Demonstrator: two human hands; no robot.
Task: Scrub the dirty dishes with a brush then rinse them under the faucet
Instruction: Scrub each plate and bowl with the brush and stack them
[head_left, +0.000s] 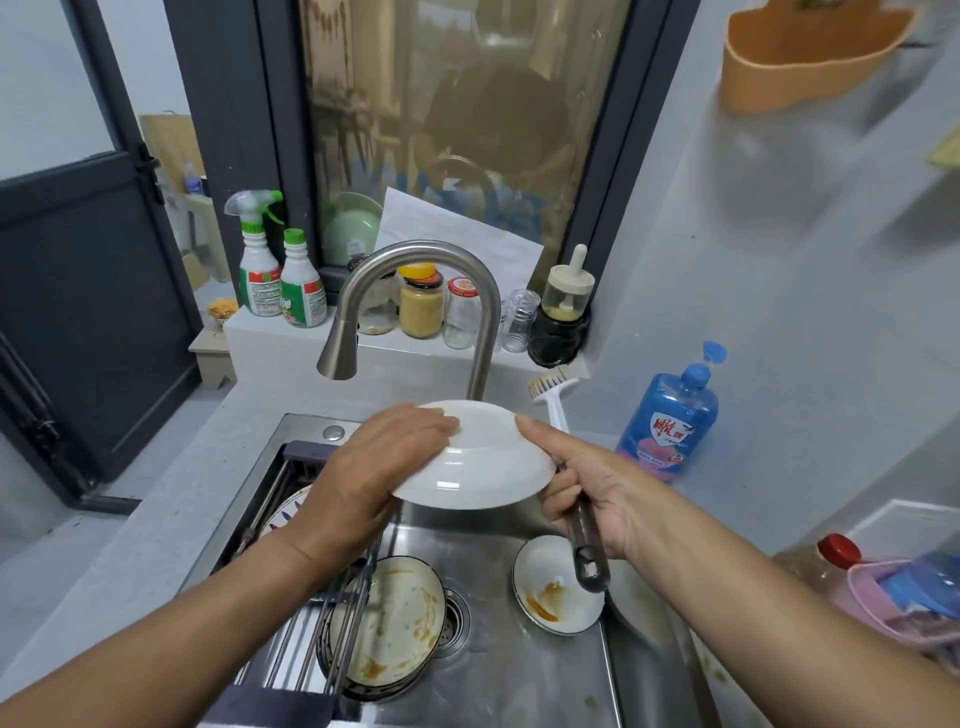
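I have the plate (475, 462) over the sink (519, 686), left hand (374, 467) at its left edge, right hand (592, 493) at its right with the brush (587, 540) rising behind it. Below, a plate stack (395, 618) lies left of the drain (457, 618), partly under a rack (306, 629), a small dish (545, 592) right of it. Jars (422, 306) line the ledge (270, 343) behind the faucet (415, 254); a soap bottle (670, 415) stands right of the sink.
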